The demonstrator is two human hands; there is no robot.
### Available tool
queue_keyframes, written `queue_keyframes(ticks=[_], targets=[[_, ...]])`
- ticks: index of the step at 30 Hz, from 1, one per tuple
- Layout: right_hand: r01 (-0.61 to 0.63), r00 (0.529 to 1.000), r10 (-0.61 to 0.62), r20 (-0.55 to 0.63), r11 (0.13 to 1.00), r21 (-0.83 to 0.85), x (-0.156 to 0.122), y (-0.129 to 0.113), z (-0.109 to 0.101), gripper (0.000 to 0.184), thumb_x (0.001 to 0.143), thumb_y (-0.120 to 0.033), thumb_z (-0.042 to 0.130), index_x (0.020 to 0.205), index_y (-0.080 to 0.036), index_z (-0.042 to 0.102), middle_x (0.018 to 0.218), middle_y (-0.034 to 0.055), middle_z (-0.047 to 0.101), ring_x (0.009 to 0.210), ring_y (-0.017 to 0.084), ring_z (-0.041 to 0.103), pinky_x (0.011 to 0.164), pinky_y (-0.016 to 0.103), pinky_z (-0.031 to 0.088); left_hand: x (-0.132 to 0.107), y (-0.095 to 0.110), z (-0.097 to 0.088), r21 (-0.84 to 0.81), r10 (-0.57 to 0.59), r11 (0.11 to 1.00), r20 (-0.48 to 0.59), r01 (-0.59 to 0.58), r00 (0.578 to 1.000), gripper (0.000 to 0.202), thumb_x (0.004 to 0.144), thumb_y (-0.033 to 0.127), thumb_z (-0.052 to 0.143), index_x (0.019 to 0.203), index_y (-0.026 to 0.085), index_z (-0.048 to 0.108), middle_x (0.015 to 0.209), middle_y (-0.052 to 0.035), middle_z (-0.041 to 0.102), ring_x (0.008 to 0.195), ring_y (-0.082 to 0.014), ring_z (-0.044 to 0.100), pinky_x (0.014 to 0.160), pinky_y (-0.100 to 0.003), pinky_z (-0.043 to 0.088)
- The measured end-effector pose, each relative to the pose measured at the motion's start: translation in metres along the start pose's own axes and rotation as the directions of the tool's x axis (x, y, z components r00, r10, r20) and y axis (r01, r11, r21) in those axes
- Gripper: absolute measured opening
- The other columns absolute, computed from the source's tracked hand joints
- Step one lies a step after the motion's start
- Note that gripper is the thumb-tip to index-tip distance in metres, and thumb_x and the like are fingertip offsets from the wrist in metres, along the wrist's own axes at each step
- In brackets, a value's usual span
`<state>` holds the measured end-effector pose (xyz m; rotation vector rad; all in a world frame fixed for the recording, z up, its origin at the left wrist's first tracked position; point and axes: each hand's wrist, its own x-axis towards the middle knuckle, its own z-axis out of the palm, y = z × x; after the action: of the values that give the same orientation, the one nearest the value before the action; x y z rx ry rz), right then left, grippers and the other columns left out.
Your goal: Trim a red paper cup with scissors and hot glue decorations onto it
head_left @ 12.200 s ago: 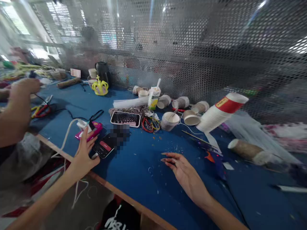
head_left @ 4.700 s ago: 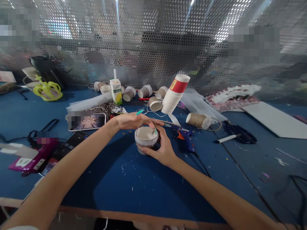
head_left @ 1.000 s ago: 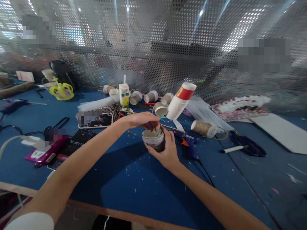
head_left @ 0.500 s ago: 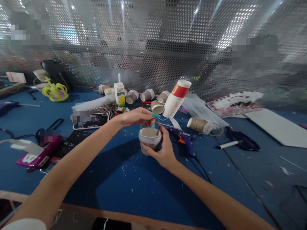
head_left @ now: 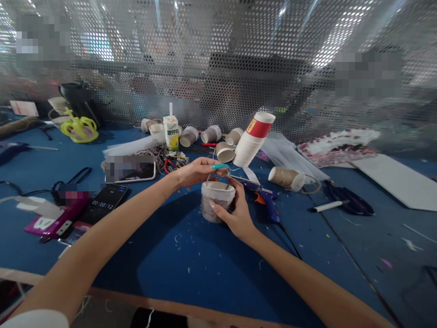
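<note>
My right hand point(head_left: 239, 212) is wrapped around the side of a small paper cup point(head_left: 215, 202) covered in greyish-white cord, with a thin arched handle over its mouth. The cup is upright at the middle of the table. Above its rim, my left hand point(head_left: 198, 174) has its fingers closed at the top of the handle, pinching a narrow teal strip point(head_left: 219, 166). The strip lies over the handle; its far end is hidden by the fingers. Right of the cup lies a blue glue gun point(head_left: 270, 205) with an orange trigger.
Behind the cup leans a stack of paper cups point(head_left: 251, 141), near several cord-wrapped cups and a drink carton point(head_left: 171, 133). At left are phones, a purple device point(head_left: 73, 214) and a yellow crown-shaped piece point(head_left: 80, 130). A marker point(head_left: 329, 206) and a white board point(head_left: 399, 180) lie right.
The cup has shifted slightly right and looks more upright. The teal strip now lies across the handle's top, where part of it hung below before. Both hands keep their hold.
</note>
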<state>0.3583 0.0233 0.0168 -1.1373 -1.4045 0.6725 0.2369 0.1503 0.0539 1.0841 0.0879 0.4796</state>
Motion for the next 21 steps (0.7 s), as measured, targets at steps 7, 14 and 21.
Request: queue_keyframes(ticks=[7,14,21], targets=[[-0.176,0.984,0.176,0.016,0.984,0.027,0.006,0.006,-0.006,0.05,0.068,-0.044,0.064,0.107,-0.024,0.04,0.103,0.0057,0.055,0.095,0.021,0.055,0.087,0.04,0.044,0.006,-0.032,-0.008,-0.184,0.03,0.981,-0.138,-0.055,0.99,0.026,0.061,0.027,0.076,0.083,0.015,0.069,0.087,-0.0051,0.069,0.076,-0.0147,0.06,0.075,-0.029,0.043],[-0.161,0.986,0.162,0.043,0.986,-0.039,0.008,0.009,-0.008,0.047,0.068,-0.047,0.063,0.103,-0.024,0.042,0.094,0.0027,0.054,0.088,0.019,0.053,0.082,0.038,0.045,0.007,-0.046,-0.013,-0.308,0.011,0.949,-0.193,-0.071,0.981,0.018,0.066,0.018,0.065,0.084,0.015,0.068,0.089,-0.0042,0.069,0.075,-0.0131,0.059,0.076,-0.027,0.04],[-0.124,0.99,0.126,0.058,0.991,-0.048,0.007,0.009,-0.007,0.047,0.069,-0.046,0.063,0.105,-0.025,0.041,0.098,0.0035,0.056,0.091,0.02,0.054,0.083,0.039,0.045,0.006,-0.042,-0.009,-0.354,0.015,0.931,-0.203,-0.088,0.979,0.02,0.06,0.012,0.064,0.08,0.014,0.067,0.079,-0.0023,0.068,0.069,-0.0126,0.058,0.068,-0.026,0.041]])
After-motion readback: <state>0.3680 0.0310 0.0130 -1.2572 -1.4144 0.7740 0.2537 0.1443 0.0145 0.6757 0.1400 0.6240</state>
